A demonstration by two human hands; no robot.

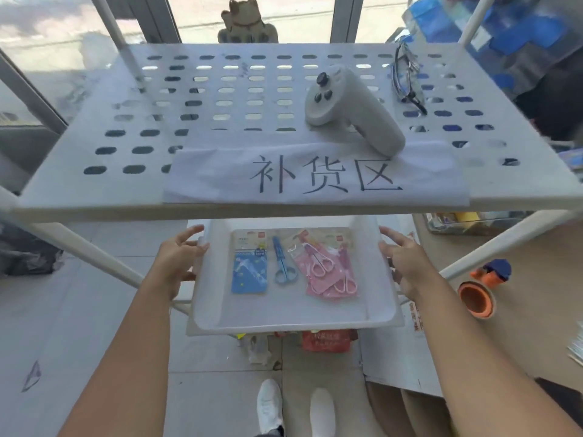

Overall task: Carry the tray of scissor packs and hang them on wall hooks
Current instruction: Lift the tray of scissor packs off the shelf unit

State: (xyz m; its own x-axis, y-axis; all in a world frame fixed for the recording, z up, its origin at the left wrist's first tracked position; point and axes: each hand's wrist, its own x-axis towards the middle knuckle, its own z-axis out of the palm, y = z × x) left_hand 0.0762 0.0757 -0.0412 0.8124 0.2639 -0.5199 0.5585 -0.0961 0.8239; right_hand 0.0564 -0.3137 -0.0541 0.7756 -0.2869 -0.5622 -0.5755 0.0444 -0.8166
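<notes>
Your left hand (176,261) sits at the left rim of the tray (284,320), fingers spread and curled around the edge, thumb low on the outer wall. Your right hand (407,263) mirrors it on the right rim, fingers spread along the wall; whether either grip has fully closed on the plastic is hard to tell from this angle.

The tray is a shallow white plastic tub with rounded corners and smooth, slightly glossy walls. It lies below the rack's top shelf (104,184), its far end tucked under the shelf edge.

Flat on the tray floor lie the scissor packs. The blue pack (249,272) is on the left, a card-backed blister with a blue printed panel and blue-handled scissors just right of that panel. The pink packs (318,272) overlap on the right, tilted, with pale pink loop handles showing through clear film.

The shelf is a flat white panel punched with rows of oval slots, carried on round white tubes. A paper sheet (315,178) with three hand-drawn black characters drapes over its near edge. A matte grey controller (350,111) rests on it right of centre, a thumbstick and buttons on its rounded head. Folded thin-framed glasses (407,77) lie at the far right.

To the right, on a tan counter (536,326), sits an orange tape dispenser (476,299). Your white shoes (269,405) show on the grey tiled floor.
</notes>
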